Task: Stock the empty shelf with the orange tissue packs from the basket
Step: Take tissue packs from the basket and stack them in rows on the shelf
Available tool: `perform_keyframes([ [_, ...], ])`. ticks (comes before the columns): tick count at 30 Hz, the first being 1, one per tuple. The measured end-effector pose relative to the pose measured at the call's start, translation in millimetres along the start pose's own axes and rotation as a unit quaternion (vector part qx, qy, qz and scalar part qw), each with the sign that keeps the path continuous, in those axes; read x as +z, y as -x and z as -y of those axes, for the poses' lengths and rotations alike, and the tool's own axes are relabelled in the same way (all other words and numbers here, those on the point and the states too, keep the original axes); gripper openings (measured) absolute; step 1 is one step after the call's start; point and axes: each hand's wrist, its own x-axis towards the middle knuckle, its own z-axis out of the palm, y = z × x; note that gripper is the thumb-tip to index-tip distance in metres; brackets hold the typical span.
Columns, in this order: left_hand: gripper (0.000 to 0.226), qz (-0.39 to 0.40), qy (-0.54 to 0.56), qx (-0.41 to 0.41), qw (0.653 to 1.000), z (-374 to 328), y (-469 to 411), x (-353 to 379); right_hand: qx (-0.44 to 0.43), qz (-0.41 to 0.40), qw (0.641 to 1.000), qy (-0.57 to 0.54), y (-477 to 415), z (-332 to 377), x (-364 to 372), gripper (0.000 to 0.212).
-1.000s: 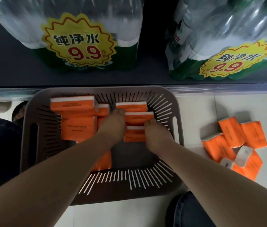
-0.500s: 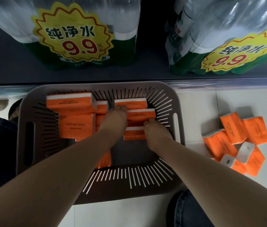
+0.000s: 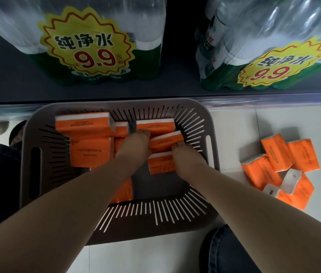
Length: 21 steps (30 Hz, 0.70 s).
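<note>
A grey slotted basket (image 3: pixel 211 150) stands on the floor in front of a dark shelf and holds several orange tissue packs. Both my hands are inside it. My left hand (image 3: pixel 134 147) and my right hand (image 3: pixel 185 156) grip the two ends of one tilted orange tissue pack (image 3: pixel 165 141), which is raised at its right end above another pack (image 3: pixel 160 163). More packs lie at the basket's left, the largest flat one (image 3: pixel 89 152) reading COTTON TISSUE.
A loose pile of orange tissue packs (image 3: pixel 279 164) lies on the white tiled floor right of the basket. The dark shelf (image 3: pixel 179 81) above carries two shrink-wrapped bundles of water bottles (image 3: pixel 88 42) with yellow 9.9 price tags. My knees show at bottom right and left.
The pack between my hands has tilted up at its right end. My hands have closed in on its ends. The view has shifted slightly.
</note>
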Motion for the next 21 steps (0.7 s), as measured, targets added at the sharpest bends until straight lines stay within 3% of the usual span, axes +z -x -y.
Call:
perform_keyframes([
  [4, 0.026, 0.005, 0.023, -0.016, 1.0, 7.4, 4.5, -10.6, -0.011, -0.008, 1.0, -0.006, 3.9, 0.9, -7.4, 0.035],
  [16, 0.043, -0.005, 0.135, -0.042, 0.99, 15.4, 34.7, -62.4, -0.074, -0.009, 0.996, -0.054, 36.3, 11.2, -61.8, 0.026],
  [21, 0.036, -0.002, 0.162, -0.036, 0.986, 13.7, 52.9, -94.7, -0.07, -0.01, 0.992, -0.105, 57.4, 13.3, -93.5, 0.015],
])
